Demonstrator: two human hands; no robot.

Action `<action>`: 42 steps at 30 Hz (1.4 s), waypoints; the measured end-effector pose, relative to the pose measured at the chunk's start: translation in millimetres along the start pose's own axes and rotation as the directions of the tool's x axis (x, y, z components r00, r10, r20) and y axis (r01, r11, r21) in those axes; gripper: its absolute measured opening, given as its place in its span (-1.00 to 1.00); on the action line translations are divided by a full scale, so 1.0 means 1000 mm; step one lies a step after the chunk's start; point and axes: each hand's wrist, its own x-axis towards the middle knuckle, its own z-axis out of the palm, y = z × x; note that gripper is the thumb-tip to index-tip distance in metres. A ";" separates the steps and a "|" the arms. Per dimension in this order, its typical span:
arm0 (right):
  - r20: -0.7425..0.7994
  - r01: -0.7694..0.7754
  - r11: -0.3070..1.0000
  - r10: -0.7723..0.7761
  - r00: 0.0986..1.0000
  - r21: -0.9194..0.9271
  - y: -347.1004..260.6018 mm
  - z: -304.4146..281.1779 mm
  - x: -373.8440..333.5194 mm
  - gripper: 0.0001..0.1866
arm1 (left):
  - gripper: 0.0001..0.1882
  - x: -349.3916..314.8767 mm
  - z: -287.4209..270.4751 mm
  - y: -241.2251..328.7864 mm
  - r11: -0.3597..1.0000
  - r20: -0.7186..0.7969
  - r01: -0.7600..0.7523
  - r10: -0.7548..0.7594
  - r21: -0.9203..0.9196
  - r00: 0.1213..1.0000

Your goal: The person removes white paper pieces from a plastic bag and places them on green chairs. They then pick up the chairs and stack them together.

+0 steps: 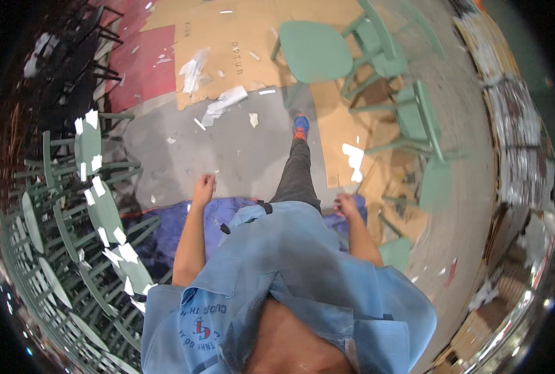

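My left hand (204, 186) hangs over the grey floor with its fingers curled in, and nothing shows in it. Out on the other side, my right hand (346, 204) is loosely curled beside a blue-purple sheet (357, 203), also with nothing visible in it. Neither hand touches a chair. Nearest to the left hand is a row of green chairs (107, 213) with white wrapping pieces on their seats and corners. To the right of my right hand stand more green chairs (435, 186). One leg in dark trousers (294, 171) is stretched forward, ending in a blue and orange shoe (300, 126).
Ahead stands a green chair (312, 53) on brown cardboard (252, 37). White scraps and a crumpled sheet (224, 105) litter the floor. A red mat (142, 59) lies far left, near stacked dark chairs (72, 68). Wrapped flat stacks (515, 124) line the right side.
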 end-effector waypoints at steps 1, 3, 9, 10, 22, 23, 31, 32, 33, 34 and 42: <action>-0.022 0.066 0.998 -0.066 0.998 0.011 -0.041 -0.025 0.041 -0.56 | -0.57 -0.006 0.007 -0.015 0.987 0.031 0.152 -0.154 0.057 0.988; -0.142 0.141 0.990 -0.140 0.980 -0.003 -0.156 -0.039 0.106 -0.50 | -0.49 -0.052 0.001 -0.071 0.878 -0.223 0.175 -0.080 0.446 0.972; -0.637 0.434 0.733 -0.675 0.372 -0.524 -0.482 -0.181 0.256 -0.41 | -0.46 -0.138 0.055 0.083 0.472 0.026 0.882 -0.881 -0.012 0.472; -0.679 0.304 0.761 -0.649 0.345 -0.573 -0.522 -0.173 0.266 -0.31 | -0.48 -0.149 0.053 0.114 0.478 -0.014 0.869 -0.877 -0.130 0.480; -0.296 0.367 0.822 -0.515 0.804 -0.435 -0.677 -0.218 0.361 -0.20 | -0.57 -0.138 0.168 0.206 0.486 -0.087 0.741 -0.857 -0.464 0.508; -0.264 0.384 0.828 -0.510 0.819 -0.409 -0.662 -0.197 0.343 -0.19 | -0.54 -0.170 0.170 0.180 0.563 -0.042 0.745 -0.807 -0.359 0.590; 0.301 0.567 0.806 -0.505 0.808 -0.171 -0.656 -0.025 0.173 -0.39 | -0.50 -0.023 0.126 0.111 0.592 -0.005 0.752 -0.784 0.290 0.620; 0.310 0.567 0.823 -0.527 0.791 -0.045 -0.661 -0.014 0.171 -0.38 | -0.43 0.054 0.129 0.166 0.755 -0.209 0.607 -0.570 0.249 0.795; 0.376 0.517 0.850 -0.514 0.771 0.102 -0.657 0.011 0.172 -0.37 | -0.39 0.102 0.109 0.201 0.820 -0.261 0.549 -0.501 0.161 0.825; 0.413 0.520 0.846 -0.517 0.750 0.117 -0.655 0.032 0.175 -0.37 | -0.38 0.141 0.097 0.238 0.887 -0.269 0.454 -0.457 -0.077 0.848; 0.544 0.587 0.797 -0.559 0.626 0.143 -0.540 0.142 0.131 -0.23 | 0.03 0.278 0.110 0.422 0.701 -0.010 0.067 -0.105 -0.710 0.994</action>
